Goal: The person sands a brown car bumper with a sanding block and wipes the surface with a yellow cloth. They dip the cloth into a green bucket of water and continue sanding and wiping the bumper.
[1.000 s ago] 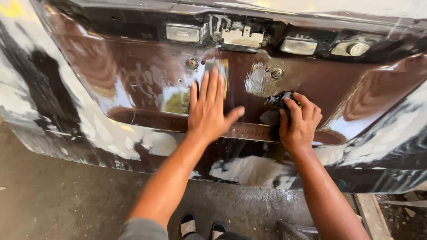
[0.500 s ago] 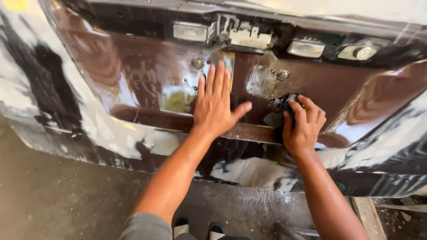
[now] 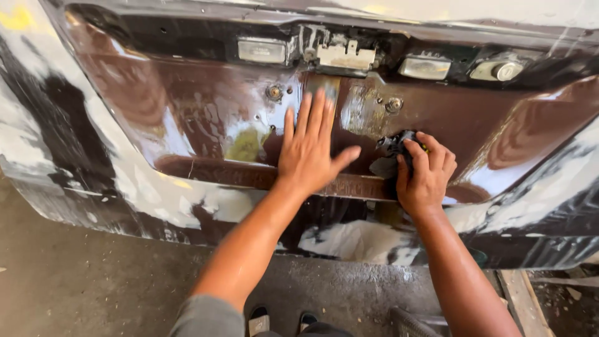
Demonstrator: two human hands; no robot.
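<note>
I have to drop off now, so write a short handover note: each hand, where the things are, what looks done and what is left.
Left hand: open, flat on the wet brown car panel, fingers spread, holding nothing.
Right hand: grip shut on a dark sanding pad, pressed to the panel below the right bolt.
Done: the brown recess is wet and glossy; grey-white patches show on the lower edge and both sides.
Left: cannot tell how much of the recess is rubbed; the area around the left bolt is not under either hand.

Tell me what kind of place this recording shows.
Likely an auto body repair shop: a brown car panel patched with pale filler, the right hand pressing a dark sanding pad to it, above a concrete floor.
</note>
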